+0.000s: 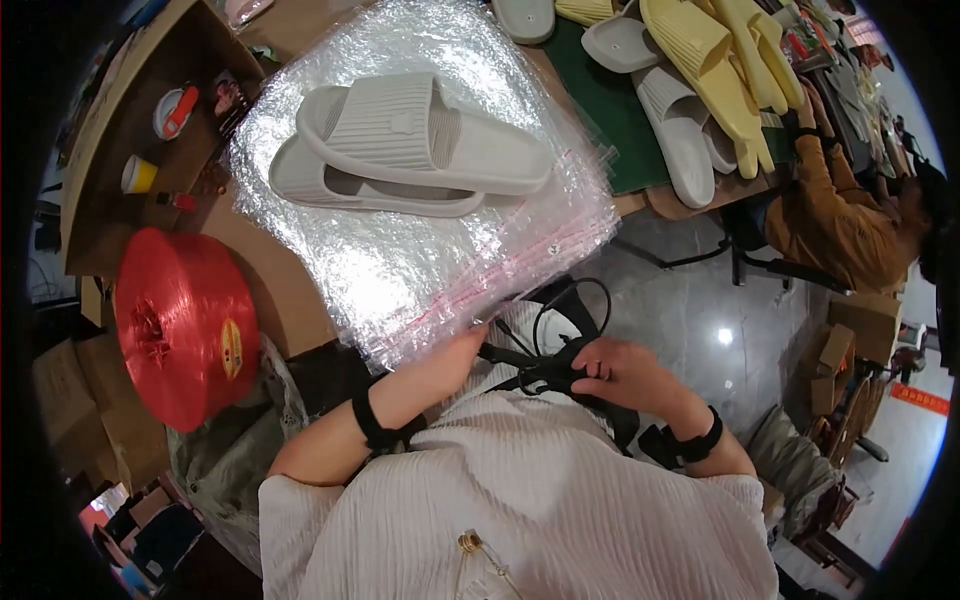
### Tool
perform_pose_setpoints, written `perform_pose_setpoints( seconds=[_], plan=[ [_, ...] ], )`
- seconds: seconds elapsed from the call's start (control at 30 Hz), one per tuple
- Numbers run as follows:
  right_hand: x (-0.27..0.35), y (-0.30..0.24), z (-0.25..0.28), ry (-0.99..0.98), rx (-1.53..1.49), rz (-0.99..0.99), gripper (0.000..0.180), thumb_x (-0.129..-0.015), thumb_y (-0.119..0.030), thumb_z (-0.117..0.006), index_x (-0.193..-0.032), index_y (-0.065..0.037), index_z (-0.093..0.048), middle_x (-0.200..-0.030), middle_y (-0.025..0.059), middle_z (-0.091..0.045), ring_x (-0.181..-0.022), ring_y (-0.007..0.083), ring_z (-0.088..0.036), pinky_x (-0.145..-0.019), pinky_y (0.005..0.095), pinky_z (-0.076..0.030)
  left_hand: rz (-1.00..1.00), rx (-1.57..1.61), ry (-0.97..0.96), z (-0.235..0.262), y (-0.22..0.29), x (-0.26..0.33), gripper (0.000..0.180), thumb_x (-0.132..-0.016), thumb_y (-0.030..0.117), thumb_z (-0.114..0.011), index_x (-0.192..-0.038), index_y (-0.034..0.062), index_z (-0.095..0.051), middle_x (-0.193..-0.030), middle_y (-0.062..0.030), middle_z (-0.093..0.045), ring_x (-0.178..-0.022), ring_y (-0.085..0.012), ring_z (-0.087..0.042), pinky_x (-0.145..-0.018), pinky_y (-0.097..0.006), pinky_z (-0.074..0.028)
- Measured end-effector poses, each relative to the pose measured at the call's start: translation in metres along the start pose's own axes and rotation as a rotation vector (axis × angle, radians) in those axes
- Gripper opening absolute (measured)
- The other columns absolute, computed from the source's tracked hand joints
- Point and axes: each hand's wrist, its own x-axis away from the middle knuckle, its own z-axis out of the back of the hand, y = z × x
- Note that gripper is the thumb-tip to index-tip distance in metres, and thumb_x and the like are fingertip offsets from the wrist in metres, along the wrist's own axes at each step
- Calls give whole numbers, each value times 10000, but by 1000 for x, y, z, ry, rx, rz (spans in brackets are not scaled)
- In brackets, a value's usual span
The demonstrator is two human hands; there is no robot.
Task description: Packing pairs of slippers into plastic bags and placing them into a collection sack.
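A pair of light grey slippers (pixel 440 140), one resting partly on the other, lies on a stack of clear plastic bags (pixel 400 270) with pink seal lines. My left hand (pixel 462 352) is at the near edge of the stack, beside black straps and cables; its fingertips are mostly hidden. At my lap, my right hand (pixel 625 372) has its fingers curled against a black strapped bundle (pixel 550 370). What lies between those fingers is too dark to make out. Black bands circle both of my wrists.
A red roll of plastic twine (pixel 185 325) stands left, below an open cardboard box (pixel 150 130) holding a yellow-and-white cup (pixel 139 175). Yellow slippers (pixel 700 70) and more grey ones (pixel 675 130) crowd the far right. A person in a brown top (pixel 835 220) sits there.
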Motion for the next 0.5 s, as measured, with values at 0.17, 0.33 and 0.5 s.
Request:
perform_pose_setpoints(
  seconds=[0.17, 0.33, 0.5],
  plan=[
    [-9, -18, 33, 0, -13, -156, 239, -792, -212, -780, -923, -49, -666, -742, 72, -660, -670, 190, -639, -614, 310, -494, -111, -133, 171, -19, -17, 5, 554, -857, 11, -515, -1392, -62, -395, -1362, -301, -471, -1262, -417, -467, -1041, -434, -400],
    [-24, -35, 72, 193, -128, -142, 189, -802, -149, -764, -913, -36, -661, -706, 63, -630, -624, 139, -593, -594, 268, -468, -138, 155, -9, 28, 25, 45, 528, -915, 113, -563, -1403, -19, -413, -1414, -250, -459, -1277, -385, -475, -1054, -407, -403],
    [-60, -57, 97, 415, -53, 171, 148, -811, -89, -723, -924, -23, -655, -711, 46, -544, -612, 144, -495, -586, 275, -436, -106, 562, -363, 109, 51, 98, 465, -903, 137, -622, -1337, 5, -517, -1273, -180, -606, -1140, -286, -619, -955, -339, -480]
  ],
)
